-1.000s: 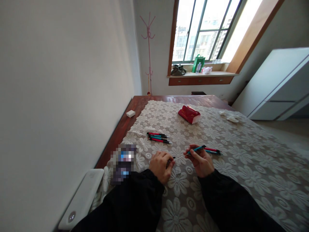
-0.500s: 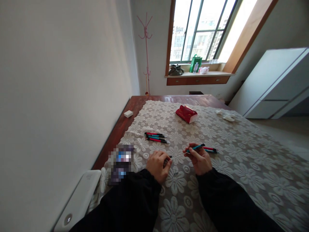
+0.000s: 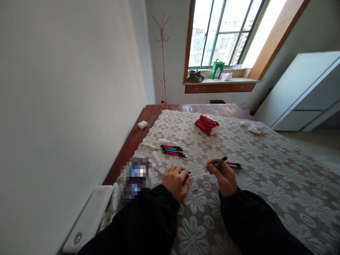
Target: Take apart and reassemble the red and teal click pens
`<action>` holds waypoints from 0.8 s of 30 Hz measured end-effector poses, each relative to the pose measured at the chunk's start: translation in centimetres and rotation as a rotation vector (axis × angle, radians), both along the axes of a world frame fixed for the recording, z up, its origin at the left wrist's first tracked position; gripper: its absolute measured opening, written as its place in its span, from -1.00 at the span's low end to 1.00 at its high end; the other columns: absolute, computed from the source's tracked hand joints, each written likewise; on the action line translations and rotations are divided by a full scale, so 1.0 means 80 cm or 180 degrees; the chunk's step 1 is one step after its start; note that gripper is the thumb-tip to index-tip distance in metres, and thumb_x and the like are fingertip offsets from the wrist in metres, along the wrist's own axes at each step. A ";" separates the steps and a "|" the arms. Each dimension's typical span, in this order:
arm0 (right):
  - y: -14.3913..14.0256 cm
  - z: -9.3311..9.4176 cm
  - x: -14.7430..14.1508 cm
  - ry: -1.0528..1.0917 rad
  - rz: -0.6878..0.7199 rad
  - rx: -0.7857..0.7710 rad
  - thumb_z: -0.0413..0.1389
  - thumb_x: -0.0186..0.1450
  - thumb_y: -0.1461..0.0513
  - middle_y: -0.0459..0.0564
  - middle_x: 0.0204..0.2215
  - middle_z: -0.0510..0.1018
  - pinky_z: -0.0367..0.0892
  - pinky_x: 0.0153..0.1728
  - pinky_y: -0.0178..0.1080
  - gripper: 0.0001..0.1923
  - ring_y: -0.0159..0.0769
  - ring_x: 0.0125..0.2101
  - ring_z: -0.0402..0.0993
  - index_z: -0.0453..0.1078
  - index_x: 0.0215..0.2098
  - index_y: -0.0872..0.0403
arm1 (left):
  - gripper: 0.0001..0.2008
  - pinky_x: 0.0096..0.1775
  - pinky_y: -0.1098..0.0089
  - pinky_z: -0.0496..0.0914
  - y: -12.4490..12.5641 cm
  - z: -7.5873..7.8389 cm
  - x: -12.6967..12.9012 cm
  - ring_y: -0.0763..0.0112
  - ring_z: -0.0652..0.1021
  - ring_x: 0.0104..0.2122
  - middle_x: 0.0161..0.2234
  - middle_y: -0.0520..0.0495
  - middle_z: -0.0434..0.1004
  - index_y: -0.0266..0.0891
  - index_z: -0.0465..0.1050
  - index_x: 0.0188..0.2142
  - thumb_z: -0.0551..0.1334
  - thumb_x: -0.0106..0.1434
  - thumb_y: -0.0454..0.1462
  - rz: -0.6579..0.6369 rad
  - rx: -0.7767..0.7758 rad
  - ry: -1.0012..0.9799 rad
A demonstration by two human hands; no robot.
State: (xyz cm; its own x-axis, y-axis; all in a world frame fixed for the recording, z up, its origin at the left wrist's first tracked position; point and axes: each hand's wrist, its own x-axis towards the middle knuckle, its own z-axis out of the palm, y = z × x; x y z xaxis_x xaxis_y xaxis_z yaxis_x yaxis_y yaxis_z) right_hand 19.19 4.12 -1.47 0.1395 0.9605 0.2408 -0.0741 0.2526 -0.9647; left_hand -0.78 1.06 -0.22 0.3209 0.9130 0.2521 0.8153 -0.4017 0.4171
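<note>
Head view showed the right hand (image 3: 224, 177) clamped on a teal pen (image 3: 219, 162), its thin refill (image 3: 199, 175) running leftward. The left hand (image 3: 175, 181) pinched the refill's far end, hands apart.

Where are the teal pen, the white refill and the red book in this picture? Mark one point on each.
teal pen (image 3: 219, 162), head view, on the barrel above the right hand's fingers.
white refill (image 3: 198, 175), head view, on the thin rod between the hands.
red book (image 3: 206, 124), head view, on its red cover.
</note>
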 end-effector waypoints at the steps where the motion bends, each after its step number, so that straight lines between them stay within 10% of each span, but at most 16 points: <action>1: -0.002 -0.002 -0.003 -0.0122 0.0220 -0.0129 0.31 0.11 0.06 -0.06 -0.50 0.52 0.31 -0.48 -0.27 -0.73 -0.31 -0.50 0.40 0.45 -0.34 0.05 | -0.93 -0.08 0.15 0.27 0.000 0.000 0.000 0.16 0.41 -0.08 -0.13 -0.08 0.50 -0.13 0.45 -0.30 0.21 0.24 -0.23 -0.0003 0.0001 -0.0001; 12: 0.008 0.008 0.013 -0.0986 0.0438 0.0162 0.20 0.22 0.03 -0.01 -0.39 0.57 0.34 -0.23 -0.16 -0.75 -0.17 -0.32 0.47 0.49 -0.32 0.04 | -0.90 -0.05 0.14 0.24 0.001 -0.002 -0.001 0.16 0.40 -0.06 -0.11 -0.04 0.49 -0.12 0.45 -0.25 0.26 0.20 -0.25 0.0041 -0.0060 -0.0244; 24: 0.024 0.018 0.045 -0.1897 0.0571 0.0141 0.09 0.28 0.10 -0.10 -0.52 0.45 0.28 -0.43 -0.27 -0.78 -0.32 -0.51 0.36 0.41 -0.23 0.07 | -0.85 -0.01 0.14 0.22 0.003 -0.005 -0.004 0.17 0.39 -0.02 -0.06 -0.01 0.49 -0.10 0.47 -0.21 0.27 0.19 -0.25 -0.0014 -0.0138 -0.0336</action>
